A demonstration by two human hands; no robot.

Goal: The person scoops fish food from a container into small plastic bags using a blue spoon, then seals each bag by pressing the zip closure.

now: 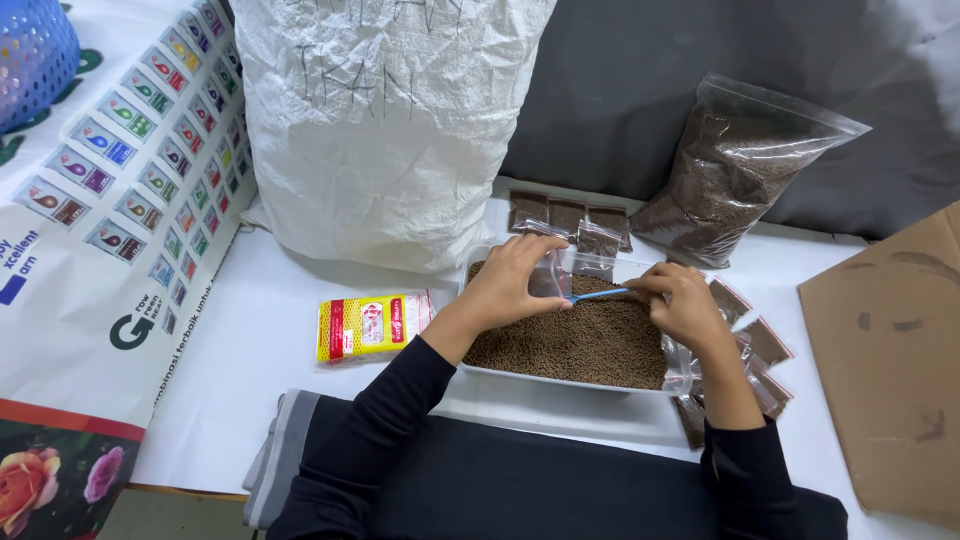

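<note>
My left hand (pixel 512 282) holds a small clear zip bag (pixel 549 274) over a clear plastic tray (pixel 560 381) filled with small brown pellets (pixel 585 342). My right hand (pixel 683 301) grips a thin blue spoon (pixel 598 294) whose tip points at the mouth of the small bag. Both hands hover just above the pellets. Filled small packets lie in a row (pixel 568 213) behind the tray. More filled packets (pixel 762 345) lie to the right of my right hand.
A big white woven sack (pixel 385 120) stands behind the tray. A large clear bag of brown pellets (pixel 735 170) leans at the back right. A yellow-and-red packet (pixel 372 325) lies left of the tray. Brown cardboard (pixel 890 360) is at the right, a printed banner (pixel 110 200) and blue basket (pixel 30 55) at the left.
</note>
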